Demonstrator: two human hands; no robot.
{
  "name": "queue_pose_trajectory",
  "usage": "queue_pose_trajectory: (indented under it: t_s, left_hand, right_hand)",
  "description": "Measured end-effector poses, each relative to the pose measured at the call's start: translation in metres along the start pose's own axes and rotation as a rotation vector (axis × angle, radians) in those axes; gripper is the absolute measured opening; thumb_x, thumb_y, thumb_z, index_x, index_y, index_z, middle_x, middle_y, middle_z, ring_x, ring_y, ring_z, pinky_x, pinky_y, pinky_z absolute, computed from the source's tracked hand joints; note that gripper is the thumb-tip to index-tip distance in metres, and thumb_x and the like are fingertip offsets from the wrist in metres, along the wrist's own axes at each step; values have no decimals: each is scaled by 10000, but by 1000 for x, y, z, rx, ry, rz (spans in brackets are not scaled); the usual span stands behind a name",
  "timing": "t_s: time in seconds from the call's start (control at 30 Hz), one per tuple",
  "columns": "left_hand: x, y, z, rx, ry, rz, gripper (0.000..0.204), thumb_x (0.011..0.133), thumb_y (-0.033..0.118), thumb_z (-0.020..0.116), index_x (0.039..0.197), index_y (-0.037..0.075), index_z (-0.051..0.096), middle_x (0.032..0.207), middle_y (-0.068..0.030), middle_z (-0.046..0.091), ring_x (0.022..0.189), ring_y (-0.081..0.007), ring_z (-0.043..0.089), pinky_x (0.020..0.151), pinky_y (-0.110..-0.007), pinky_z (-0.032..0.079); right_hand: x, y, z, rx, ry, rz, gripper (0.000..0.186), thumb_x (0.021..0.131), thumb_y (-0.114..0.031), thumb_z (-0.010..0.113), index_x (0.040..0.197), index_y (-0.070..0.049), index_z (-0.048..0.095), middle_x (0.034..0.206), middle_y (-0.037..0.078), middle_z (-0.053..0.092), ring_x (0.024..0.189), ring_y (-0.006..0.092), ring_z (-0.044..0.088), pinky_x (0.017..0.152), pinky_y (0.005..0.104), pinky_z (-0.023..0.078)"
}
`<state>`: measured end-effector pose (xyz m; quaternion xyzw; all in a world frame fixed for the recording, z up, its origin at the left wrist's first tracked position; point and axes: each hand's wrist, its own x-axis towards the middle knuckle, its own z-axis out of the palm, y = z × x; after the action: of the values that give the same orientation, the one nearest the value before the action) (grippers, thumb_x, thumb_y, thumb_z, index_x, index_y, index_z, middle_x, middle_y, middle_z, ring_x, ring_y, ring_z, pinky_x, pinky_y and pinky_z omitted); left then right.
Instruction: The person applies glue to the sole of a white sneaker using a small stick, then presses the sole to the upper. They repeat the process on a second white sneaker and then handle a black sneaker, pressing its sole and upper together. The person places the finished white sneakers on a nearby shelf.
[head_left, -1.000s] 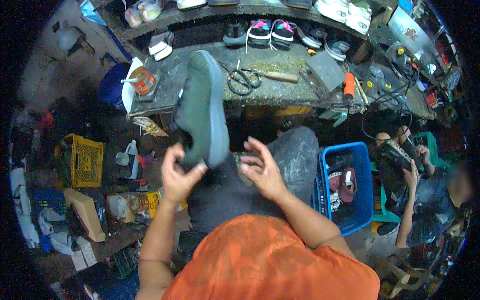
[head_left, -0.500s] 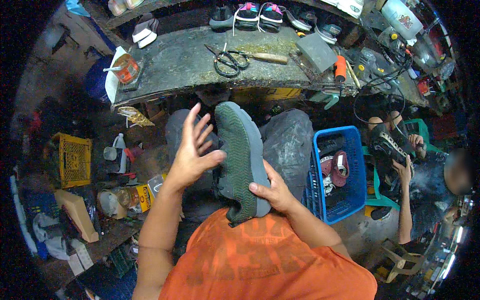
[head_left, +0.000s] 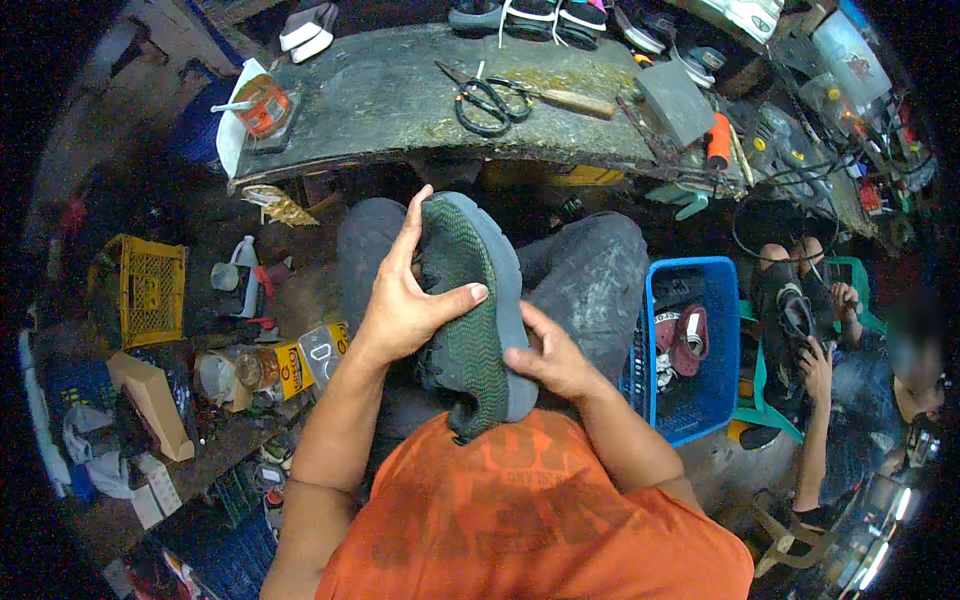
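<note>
A dark green knit shoe (head_left: pixel 468 290) with a thick grey sole lies on its side over my lap, toe end pointing away from me and heel against my orange shirt. My left hand (head_left: pixel 410 290) is wrapped around the upper near the toe, its thumb pressed on the knit side and its fingers reaching along the far edge. On the sole side, my right hand (head_left: pixel 550 352) grips the shoe near the heel, thumb against the grey sole. Its fingers are partly hidden behind the shoe.
Ahead stands a worn bench (head_left: pixel 390 90) carrying black-handled scissors (head_left: pixel 485 105), a wooden-handled tool (head_left: pixel 575 102) and an orange jar (head_left: pixel 265 108). A blue basket (head_left: pixel 735 350) with maroon clogs (head_left: pixel 690 340) sits right of my knee. Further right, another person's hand (head_left: pixel 817 365) holds a dark shoe.
My left hand, spread and apart from the shoe before, has closed around its toe half. My right hand stays on the sole near the heel. The view has shifted slightly.
</note>
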<state>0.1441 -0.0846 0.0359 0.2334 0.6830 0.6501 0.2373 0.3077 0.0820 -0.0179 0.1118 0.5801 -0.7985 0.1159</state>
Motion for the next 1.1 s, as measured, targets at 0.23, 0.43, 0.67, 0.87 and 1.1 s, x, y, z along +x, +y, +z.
queue_pose_trajectory:
  t_s: [0.23,0.43,0.67,0.87,1.1]
  left_hand:
    - [7,27,3,370,-10,205,1101,689,195,909,1612,92,319,1459,-179,533,1367,-300,508,1182,-416,356]
    - [4,26,11,188,-77,228,872,798,379,867,1518,87,471,1354,-147,555,1274,-259,545,1093,-373,421]
    - [13,29,24,17,-22,128,392,878,231,828,1166,26,658,1045,-46,681,1005,-151,645,929,-307,507]
    - [16,32,44,190,-1,175,333,894,161,793,1161,18,655,1057,-91,698,1016,-169,663,917,-322,526]
    - [22,25,51,298,9,208,352,874,137,781,1167,-1,645,1057,-157,700,1008,-282,703,913,-371,537]
  right_hand:
    - [31,-55,-7,-100,155,-427,772,1001,-419,665,1591,-50,332,1564,143,439,1417,264,449,1168,412,375]
    - [33,-54,-2,-129,258,-480,577,1047,-417,605,1456,-20,520,1313,84,643,1192,178,601,976,325,517]
    - [19,-49,-8,14,204,-454,554,1057,-394,590,1464,-28,505,1344,74,614,1209,166,582,1007,317,489]
    - [18,-64,-15,-154,316,-541,488,1022,-275,657,1426,-26,545,1332,82,616,1204,178,584,1026,328,470]
    - [20,-78,-22,-455,516,-588,356,932,-178,756,1242,-16,688,1165,114,694,1109,225,649,978,348,502]
